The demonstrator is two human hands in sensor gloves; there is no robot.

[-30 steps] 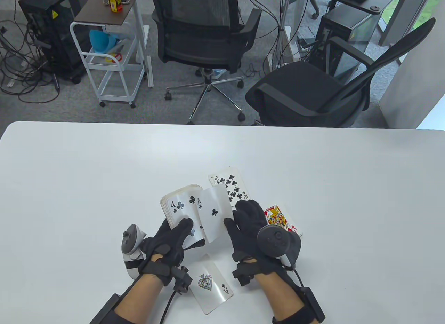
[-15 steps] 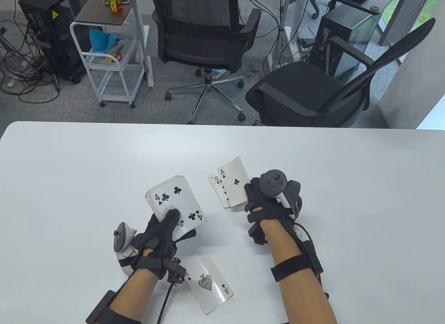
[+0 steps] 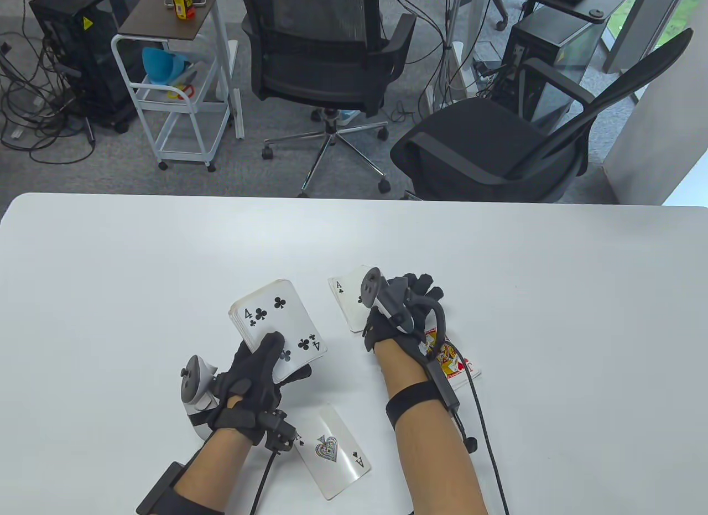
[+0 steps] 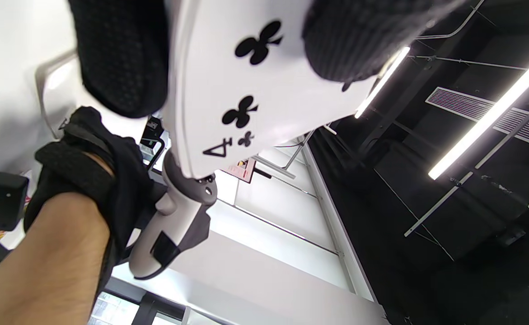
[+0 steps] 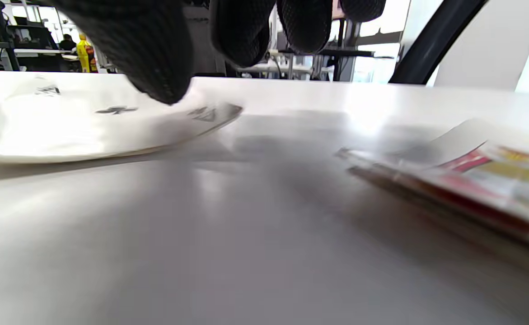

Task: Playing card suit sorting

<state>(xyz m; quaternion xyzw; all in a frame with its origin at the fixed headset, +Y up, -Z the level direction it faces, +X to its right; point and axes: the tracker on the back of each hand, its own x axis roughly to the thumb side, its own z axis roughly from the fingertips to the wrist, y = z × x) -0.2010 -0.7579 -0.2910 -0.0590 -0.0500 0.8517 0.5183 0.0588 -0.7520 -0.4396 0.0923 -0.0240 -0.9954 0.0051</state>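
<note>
Near the table's [image 3: 110,249] front edge, the left hand [image 3: 251,379] grips the deck [image 3: 276,327], four of clubs up; right hand [image 3: 401,310], fingers spread flat, presses the ace of clubs [image 3: 345,296] just right of it.

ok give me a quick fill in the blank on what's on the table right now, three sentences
1. The top card of the deck held by the left hand is the four of ____.
2. The card lying nearest the person, by the left wrist, is the ace of ____.
3. The right hand rests on the ace of clubs with its fingers spread ____.

Missing words: clubs; spades; open
</note>
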